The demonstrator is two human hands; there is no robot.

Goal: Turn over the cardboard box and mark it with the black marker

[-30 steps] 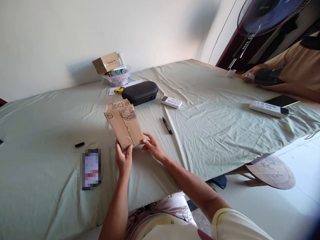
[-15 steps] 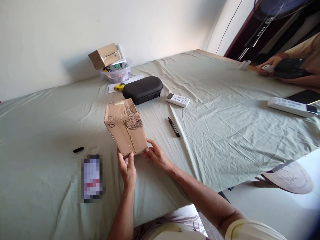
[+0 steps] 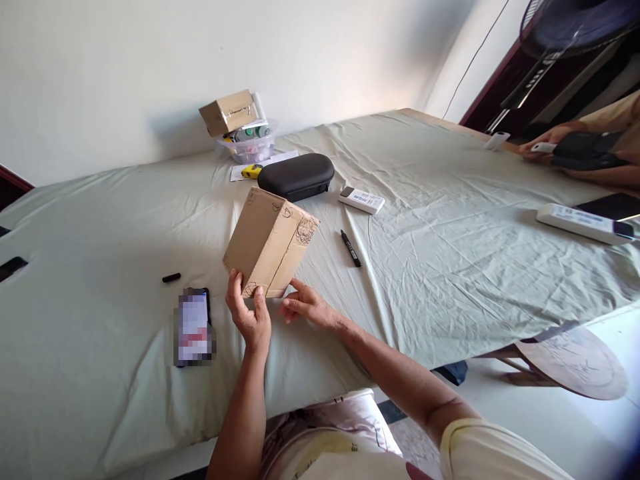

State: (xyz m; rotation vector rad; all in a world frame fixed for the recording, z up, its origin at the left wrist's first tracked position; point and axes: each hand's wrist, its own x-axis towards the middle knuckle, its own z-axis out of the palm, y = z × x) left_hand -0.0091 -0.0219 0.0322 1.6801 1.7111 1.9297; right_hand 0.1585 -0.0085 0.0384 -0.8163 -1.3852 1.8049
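The tilted cardboard box [image 3: 270,243] extends away from the left hand [image 3: 251,320], clamped on its near end; the right hand [image 3: 311,307] meets its near right corner, grip unclear.

You can't see the underside of the cardboard box [image 3: 267,243], and not all the fingers of your left hand [image 3: 253,323] show; whether your right hand [image 3: 310,308] touches it, you can't tell. The phone [image 3: 194,330] has its screen blurred out. The edges cut off the fan [image 3: 583,27] and other person [image 3: 610,113] at far right, and a dark object [image 3: 13,268] at left. The desk [image 3: 440,273] hides part of the stool [image 3: 575,363].
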